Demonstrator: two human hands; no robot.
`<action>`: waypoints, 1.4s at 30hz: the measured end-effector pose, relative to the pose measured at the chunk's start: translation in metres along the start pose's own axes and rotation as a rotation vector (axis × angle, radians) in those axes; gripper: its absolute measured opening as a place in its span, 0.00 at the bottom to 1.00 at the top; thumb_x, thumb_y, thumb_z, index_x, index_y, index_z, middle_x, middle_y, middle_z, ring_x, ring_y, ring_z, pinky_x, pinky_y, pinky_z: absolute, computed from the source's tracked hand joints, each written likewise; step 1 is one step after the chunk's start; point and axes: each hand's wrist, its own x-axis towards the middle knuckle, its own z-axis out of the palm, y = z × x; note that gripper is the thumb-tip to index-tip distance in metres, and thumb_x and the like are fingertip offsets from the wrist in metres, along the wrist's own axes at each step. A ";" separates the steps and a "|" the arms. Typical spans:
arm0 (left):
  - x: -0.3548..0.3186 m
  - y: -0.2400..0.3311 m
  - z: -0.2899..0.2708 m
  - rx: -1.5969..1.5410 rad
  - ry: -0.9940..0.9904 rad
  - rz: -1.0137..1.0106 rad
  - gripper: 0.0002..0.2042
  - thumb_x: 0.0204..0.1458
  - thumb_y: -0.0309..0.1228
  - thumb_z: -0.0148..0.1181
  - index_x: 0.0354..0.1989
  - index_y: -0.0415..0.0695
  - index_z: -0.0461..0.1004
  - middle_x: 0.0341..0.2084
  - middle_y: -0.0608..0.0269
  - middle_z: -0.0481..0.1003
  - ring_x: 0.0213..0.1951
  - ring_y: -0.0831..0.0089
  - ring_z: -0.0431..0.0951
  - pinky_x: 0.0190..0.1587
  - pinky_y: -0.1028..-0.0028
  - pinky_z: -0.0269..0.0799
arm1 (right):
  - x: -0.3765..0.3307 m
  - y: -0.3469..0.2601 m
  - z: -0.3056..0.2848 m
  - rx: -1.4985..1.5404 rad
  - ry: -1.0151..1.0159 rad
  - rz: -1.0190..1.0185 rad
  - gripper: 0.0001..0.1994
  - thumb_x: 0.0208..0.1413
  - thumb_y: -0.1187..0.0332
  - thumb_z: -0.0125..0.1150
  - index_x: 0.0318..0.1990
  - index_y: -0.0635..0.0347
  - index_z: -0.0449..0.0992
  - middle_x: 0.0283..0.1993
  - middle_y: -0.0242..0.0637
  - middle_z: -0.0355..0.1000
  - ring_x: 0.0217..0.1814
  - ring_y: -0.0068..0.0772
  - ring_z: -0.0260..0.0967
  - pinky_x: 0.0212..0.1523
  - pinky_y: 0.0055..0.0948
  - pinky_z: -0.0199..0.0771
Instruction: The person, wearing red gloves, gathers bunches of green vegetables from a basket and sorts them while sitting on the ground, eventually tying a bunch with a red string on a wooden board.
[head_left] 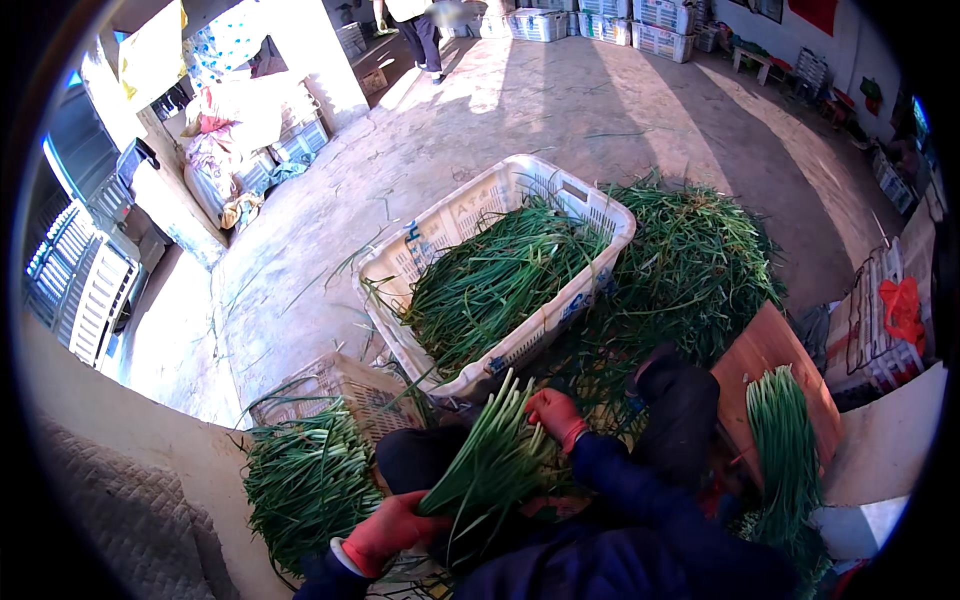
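Note:
Both my hands wear red gloves. A bunch of green garlic chives [482, 455] slants across my lap, pale stem ends upward. My left hand [385, 535] is wrapped round its lower, leafy part. Up by the pale ends, my right hand [557, 416] has its fingers closed on some of the stems. Just ahead of my knees a white plastic crate [545, 328] holds loose chives [500, 275]. More chives [305, 475] lie in a neat heap on my left, against a smaller crate [385, 395].
A large loose heap of chives [695, 260] lies on the floor beyond the white crate's right side. To my right, a bundle of chives [782, 430] rests against a brown board [738, 365]. Stacked crates [660, 35] and a standing person [420, 30] are at the back.

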 end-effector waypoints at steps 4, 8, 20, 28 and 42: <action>-0.022 0.017 -0.017 0.840 0.520 0.462 0.25 0.40 0.29 0.65 0.52 0.54 0.71 0.18 0.59 0.74 0.16 0.65 0.73 0.19 0.68 0.65 | -0.002 -0.007 -0.017 0.400 -0.045 0.093 0.11 0.62 0.61 0.45 0.42 0.55 0.70 0.30 0.31 0.72 0.21 0.22 0.65 0.22 0.21 0.67; -0.006 -0.039 -0.007 1.303 0.648 0.257 0.40 0.36 0.27 0.58 0.64 0.59 0.54 0.17 0.60 0.69 0.17 0.59 0.73 0.20 0.62 0.67 | -0.020 -0.001 0.036 0.654 -0.473 0.301 0.14 0.61 0.59 0.45 0.51 0.51 0.69 0.43 0.29 0.73 0.29 0.25 0.69 0.28 0.22 0.71; -0.024 -0.148 0.063 1.079 0.552 0.099 0.39 0.39 0.22 0.53 0.65 0.52 0.50 0.43 0.45 0.69 0.19 0.52 0.73 0.20 0.60 0.67 | -0.027 -0.035 -0.068 0.546 -0.082 0.096 0.13 0.60 0.69 0.47 0.50 0.61 0.70 0.30 0.26 0.69 0.25 0.12 0.60 0.21 0.13 0.60; -0.025 -0.139 0.067 1.108 0.582 0.117 0.37 0.39 0.21 0.54 0.65 0.53 0.54 0.22 0.55 0.69 0.18 0.56 0.72 0.19 0.61 0.64 | -0.077 -0.109 -0.009 0.044 -0.298 0.036 0.15 0.60 0.59 0.51 0.46 0.60 0.72 0.32 0.34 0.76 0.20 0.13 0.67 0.17 0.13 0.62; -0.022 -0.139 0.067 1.098 0.636 0.188 0.36 0.41 0.24 0.53 0.64 0.58 0.56 0.17 0.61 0.65 0.14 0.61 0.69 0.16 0.63 0.63 | 0.001 -0.122 -0.117 0.402 0.615 -0.360 0.13 0.51 0.71 0.56 0.44 0.62 0.72 0.32 0.37 0.74 0.26 0.22 0.71 0.23 0.19 0.72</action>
